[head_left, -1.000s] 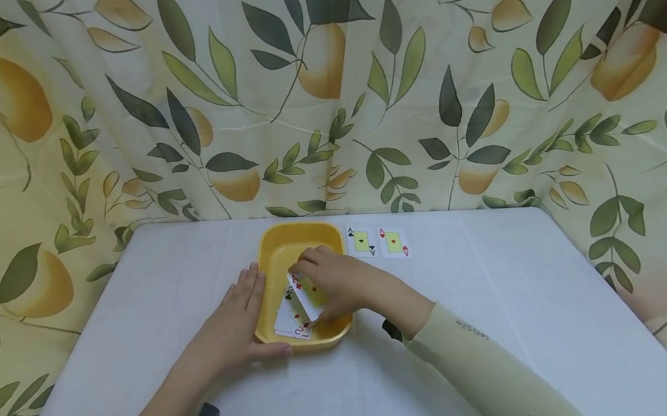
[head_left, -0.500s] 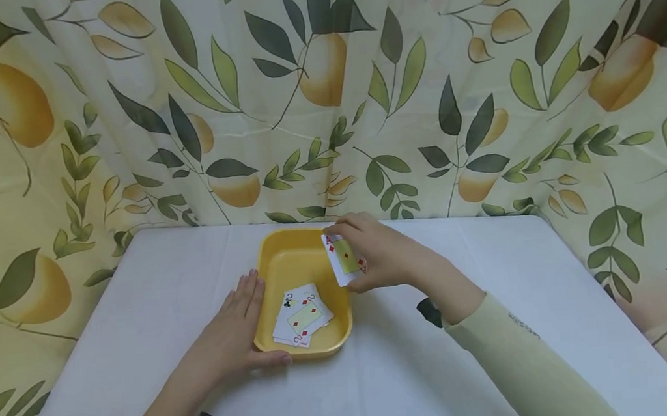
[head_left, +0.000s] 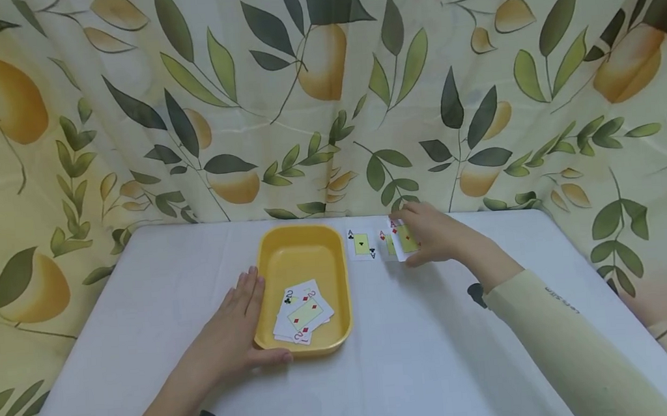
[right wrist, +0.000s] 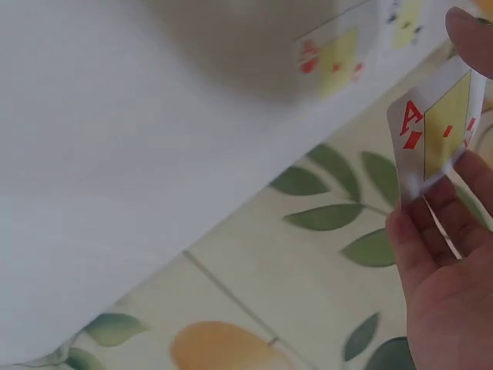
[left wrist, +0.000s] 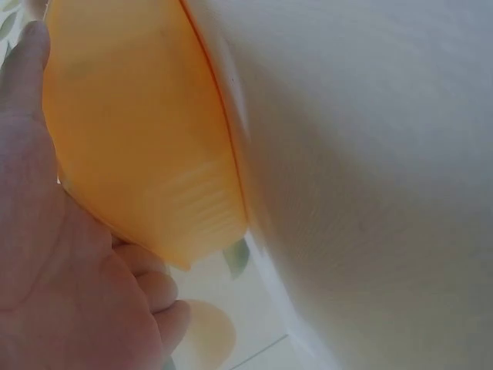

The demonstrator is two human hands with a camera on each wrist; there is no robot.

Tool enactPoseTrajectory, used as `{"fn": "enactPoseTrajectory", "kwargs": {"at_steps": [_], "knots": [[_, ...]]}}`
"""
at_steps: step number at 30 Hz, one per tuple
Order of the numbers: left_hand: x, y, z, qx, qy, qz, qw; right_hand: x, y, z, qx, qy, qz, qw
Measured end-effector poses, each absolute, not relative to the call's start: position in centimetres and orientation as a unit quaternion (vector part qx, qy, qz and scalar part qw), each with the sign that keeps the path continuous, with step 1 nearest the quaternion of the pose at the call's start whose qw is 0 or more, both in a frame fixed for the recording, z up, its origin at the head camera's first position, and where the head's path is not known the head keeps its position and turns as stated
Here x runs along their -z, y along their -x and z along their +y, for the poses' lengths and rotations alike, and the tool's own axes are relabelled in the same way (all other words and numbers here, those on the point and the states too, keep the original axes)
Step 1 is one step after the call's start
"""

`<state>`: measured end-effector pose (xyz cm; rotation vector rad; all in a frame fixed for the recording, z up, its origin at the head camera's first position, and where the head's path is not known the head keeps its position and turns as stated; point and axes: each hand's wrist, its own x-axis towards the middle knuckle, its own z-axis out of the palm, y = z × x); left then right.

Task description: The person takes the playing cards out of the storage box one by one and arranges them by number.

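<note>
White tabletop (head_left: 404,359); right fingers (right wrist: 412,250) hold "A"-marked card (right wrist: 445,131).

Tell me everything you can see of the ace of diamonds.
The ace of diamonds is a thin white playing card, paper or plastic by its look, with a rounded corner, red corner marks and a yellow middle panel bearing one red diamond. The right hand holds it between thumb and fingers, tilted and clear of the table. In the head view it partly covers the ace of hearts. Its back is hidden.
</note>
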<state>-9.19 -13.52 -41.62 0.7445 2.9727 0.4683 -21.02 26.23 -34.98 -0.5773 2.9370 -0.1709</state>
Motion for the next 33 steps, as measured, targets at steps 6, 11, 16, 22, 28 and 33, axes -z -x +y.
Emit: {"fn": "enactPoseTrajectory", "kwargs": {"at_steps": [6,11,16,22,28,33], "knots": [[41.2,9.3,-13.5,-0.159,-0.238,0.958,0.026,36.2,22.4,28.7,0.042,0.141,0.983,0.109],[40.9,9.3,-13.6,-0.156,-0.239,0.958,0.026,37.2,23.3,30.2,0.063,0.104,0.982,0.141],[40.7,9.5,-13.5,-0.154,-0.232,0.960,0.034,37.9,24.1,31.4,0.068,0.086,0.982,0.151],[40.9,9.8,-13.6,-0.152,-0.234,0.960,0.035,38.3,24.5,31.7,0.086,0.084,0.978,0.171],[41.3,9.8,-13.4,-0.156,-0.237,0.958,0.035,38.3,24.1,31.5,0.082,0.082,0.974,0.193],[41.4,9.5,-13.4,-0.155,-0.235,0.959,0.039,38.4,23.9,31.3,0.091,0.077,0.968,0.222]]}}
